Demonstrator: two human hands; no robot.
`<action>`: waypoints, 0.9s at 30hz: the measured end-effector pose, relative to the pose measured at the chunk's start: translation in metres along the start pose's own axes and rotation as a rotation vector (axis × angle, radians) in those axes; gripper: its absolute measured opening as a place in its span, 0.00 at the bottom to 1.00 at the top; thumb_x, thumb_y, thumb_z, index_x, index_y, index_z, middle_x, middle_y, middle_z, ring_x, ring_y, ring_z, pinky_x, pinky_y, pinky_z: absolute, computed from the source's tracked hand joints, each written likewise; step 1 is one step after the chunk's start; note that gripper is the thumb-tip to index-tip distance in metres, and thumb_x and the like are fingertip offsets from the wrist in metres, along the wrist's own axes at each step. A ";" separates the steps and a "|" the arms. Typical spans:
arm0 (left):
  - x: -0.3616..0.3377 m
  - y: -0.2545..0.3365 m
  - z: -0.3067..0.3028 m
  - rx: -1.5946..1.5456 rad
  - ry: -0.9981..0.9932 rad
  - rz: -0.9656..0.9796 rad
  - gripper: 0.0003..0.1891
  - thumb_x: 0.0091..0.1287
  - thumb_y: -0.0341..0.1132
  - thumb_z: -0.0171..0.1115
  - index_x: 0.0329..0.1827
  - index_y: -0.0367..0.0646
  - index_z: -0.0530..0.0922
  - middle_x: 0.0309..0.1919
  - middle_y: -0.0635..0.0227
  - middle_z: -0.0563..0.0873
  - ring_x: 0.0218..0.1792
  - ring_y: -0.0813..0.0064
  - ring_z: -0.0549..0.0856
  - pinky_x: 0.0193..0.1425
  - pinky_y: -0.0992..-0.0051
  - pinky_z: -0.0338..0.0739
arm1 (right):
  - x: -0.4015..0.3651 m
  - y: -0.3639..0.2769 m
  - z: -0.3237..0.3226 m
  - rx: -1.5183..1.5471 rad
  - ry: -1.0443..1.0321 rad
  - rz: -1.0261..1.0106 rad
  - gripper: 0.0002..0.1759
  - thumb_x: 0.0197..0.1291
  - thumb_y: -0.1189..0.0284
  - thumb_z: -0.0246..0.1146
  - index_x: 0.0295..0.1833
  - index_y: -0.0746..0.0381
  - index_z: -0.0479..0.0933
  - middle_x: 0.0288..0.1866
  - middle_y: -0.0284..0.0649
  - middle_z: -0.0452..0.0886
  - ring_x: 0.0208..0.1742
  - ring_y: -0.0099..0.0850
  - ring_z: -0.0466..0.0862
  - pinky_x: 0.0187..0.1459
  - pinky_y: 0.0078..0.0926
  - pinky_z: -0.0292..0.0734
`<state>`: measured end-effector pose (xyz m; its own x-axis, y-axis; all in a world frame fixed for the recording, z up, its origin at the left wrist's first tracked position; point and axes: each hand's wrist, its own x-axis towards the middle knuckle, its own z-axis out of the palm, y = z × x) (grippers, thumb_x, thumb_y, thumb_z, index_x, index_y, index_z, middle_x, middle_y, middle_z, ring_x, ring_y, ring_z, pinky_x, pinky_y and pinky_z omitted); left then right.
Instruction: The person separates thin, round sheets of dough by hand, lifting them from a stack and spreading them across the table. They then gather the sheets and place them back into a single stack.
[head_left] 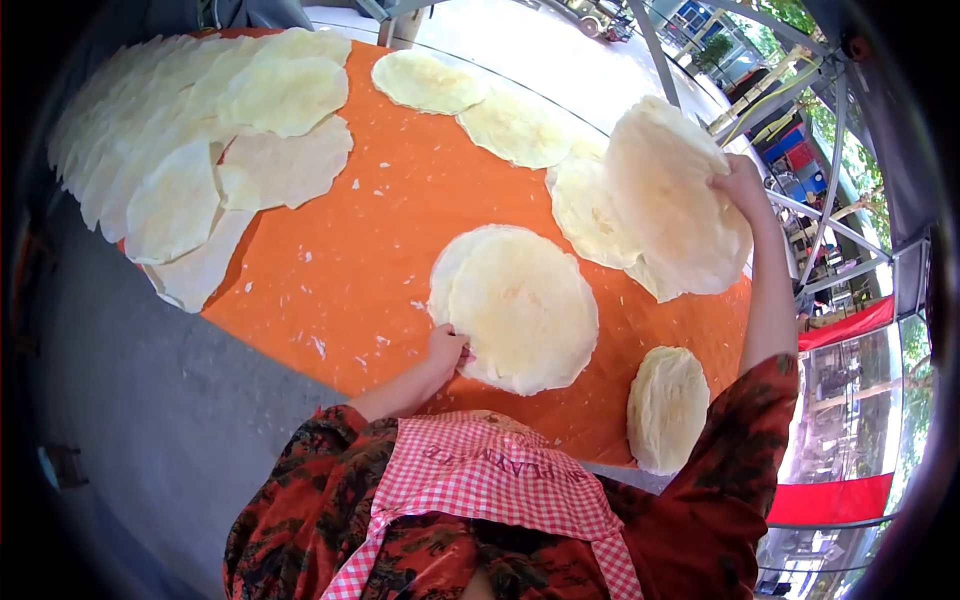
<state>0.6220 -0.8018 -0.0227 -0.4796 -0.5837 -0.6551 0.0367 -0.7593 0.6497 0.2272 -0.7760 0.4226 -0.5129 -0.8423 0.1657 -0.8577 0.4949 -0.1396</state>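
Note:
My right hand [742, 188] is raised at the right, pinching the edge of a thin, pale, round flatbread [670, 190] that hangs above the orange cloth [400, 240]. Behind and below it, part of another flatbread [590, 210] shows on the cloth. In front of me lies a flatbread stack [525, 305], its rims slightly offset. My left hand [450, 352] is closed at the lower left rim of that stack, fingertips pressed on the edge. How many layers they grip is hidden.
Many overlapping flatbreads [150, 110] cover the table's left end, some overhanging its edge. Two single flatbreads [430, 82] lie along the far edge. A thicker folded pile [668, 410] sits at the near right corner. Metal frame poles [838, 150] stand at the right.

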 end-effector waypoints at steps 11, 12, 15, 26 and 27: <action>-0.003 0.002 -0.004 -0.008 -0.055 0.006 0.05 0.63 0.24 0.60 0.31 0.37 0.72 0.24 0.62 0.77 0.21 0.67 0.81 0.23 0.72 0.83 | -0.249 -0.149 0.358 -0.109 0.030 -0.294 0.07 0.49 0.78 0.57 0.32 0.59 0.81 0.28 0.43 0.81 0.31 0.41 0.82 0.33 0.42 0.75; -0.005 0.004 -0.005 -0.010 -0.053 -0.002 0.04 0.62 0.23 0.60 0.30 0.37 0.73 0.23 0.62 0.77 0.20 0.69 0.80 0.22 0.72 0.82 | -0.256 -0.160 0.365 -0.030 0.083 -0.352 0.08 0.46 0.79 0.57 0.30 0.59 0.81 0.25 0.43 0.79 0.30 0.43 0.82 0.32 0.41 0.76; -0.006 0.005 -0.006 0.001 -0.066 0.018 0.04 0.62 0.24 0.59 0.30 0.37 0.73 0.24 0.61 0.77 0.20 0.69 0.79 0.22 0.73 0.82 | -0.249 -0.158 0.355 -0.016 -0.012 -0.208 0.05 0.46 0.78 0.58 0.27 0.60 0.79 0.24 0.45 0.79 0.29 0.44 0.82 0.32 0.41 0.76; 0.000 0.013 -0.005 -0.099 -0.250 -0.060 0.02 0.65 0.28 0.55 0.37 0.42 0.75 0.29 0.63 0.79 0.27 0.70 0.79 0.29 0.74 0.77 | -0.270 -0.178 0.358 -0.101 0.002 -0.255 0.15 0.51 0.69 0.65 0.44 0.63 0.79 0.39 0.45 0.82 0.39 0.42 0.83 0.40 0.40 0.78; 0.002 0.009 -0.010 -0.099 -0.303 -0.069 0.03 0.67 0.31 0.55 0.39 0.43 0.76 0.31 0.63 0.81 0.30 0.69 0.81 0.33 0.73 0.78 | -0.269 -0.174 0.361 -0.122 -0.006 -0.239 0.15 0.50 0.69 0.67 0.43 0.64 0.79 0.38 0.46 0.82 0.39 0.42 0.83 0.40 0.40 0.78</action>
<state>0.6302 -0.8129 -0.0221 -0.7223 -0.4291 -0.5424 0.0730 -0.8272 0.5572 0.5275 -0.7130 0.0495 -0.2957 -0.9393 0.1740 -0.9524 0.3039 0.0219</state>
